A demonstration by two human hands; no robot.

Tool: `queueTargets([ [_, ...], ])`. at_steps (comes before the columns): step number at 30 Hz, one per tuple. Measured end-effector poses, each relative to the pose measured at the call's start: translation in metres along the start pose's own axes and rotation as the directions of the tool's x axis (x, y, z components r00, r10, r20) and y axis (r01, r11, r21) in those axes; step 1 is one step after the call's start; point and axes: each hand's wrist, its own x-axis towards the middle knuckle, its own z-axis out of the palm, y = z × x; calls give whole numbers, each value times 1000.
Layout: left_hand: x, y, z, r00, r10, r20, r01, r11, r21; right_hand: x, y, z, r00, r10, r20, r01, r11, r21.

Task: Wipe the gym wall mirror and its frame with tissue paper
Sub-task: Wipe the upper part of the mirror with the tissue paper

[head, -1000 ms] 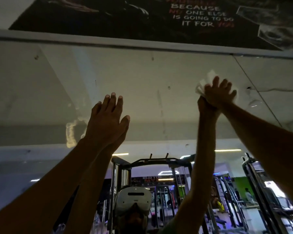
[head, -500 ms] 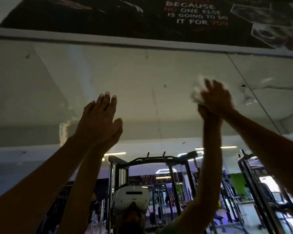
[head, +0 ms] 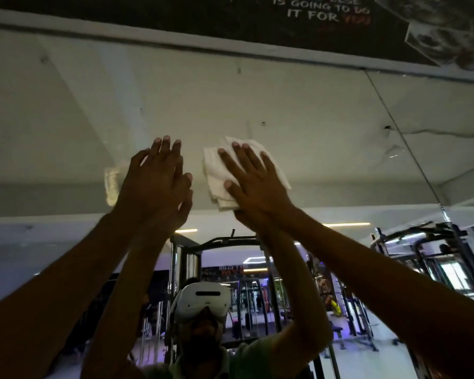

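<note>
Fingers straight, the right hand [head: 255, 181] presses a folded white tissue paper [head: 219, 181] flat against the gym wall mirror [head: 312, 127] below its pale frame [head: 175, 41], just beside the flat-palmed, empty left hand [head: 153, 184].

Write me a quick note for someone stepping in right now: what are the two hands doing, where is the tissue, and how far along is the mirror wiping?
Right hand: fingers straight and spread, pressing the folded tissue paper flat against the mirror.
Left hand: open, holding nothing, palm on the glass just left of the tissue.
Position: high on the mirror, some way below the top frame.
Done: cannot tell which areas are already wiped; small specks still show on the glass above the hands.
Left: likely those specks, the top frame, which the tissue is not touching now, and the lower glass.
</note>
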Motion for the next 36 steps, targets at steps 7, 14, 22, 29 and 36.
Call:
queueTargets([
  [7, -67, -62, -20, 982, -179, 59, 176, 983, 54, 28, 52, -14, 808, 580, -103, -583, 812, 5],
  [14, -132, -117, -26, 949, -283, 143, 272, 958, 91, 39, -166, 29, 990, 133, -36, -133, 991, -6],
  [22, -139, -138, -30, 952, -248, 180, 259, 965, -43, 82, -64, 0, 977, 213, 17, -212, 977, -37],
  [29, -140, -135, -31, 939, -274, 207, 296, 952, -82, 122, -154, 17, 952, 304, -25, -304, 952, -17],
  [36, -149, -157, -35, 962, -163, 218, 174, 984, -31, 136, -145, 18, 998, -56, 33, 59, 995, -85],
])
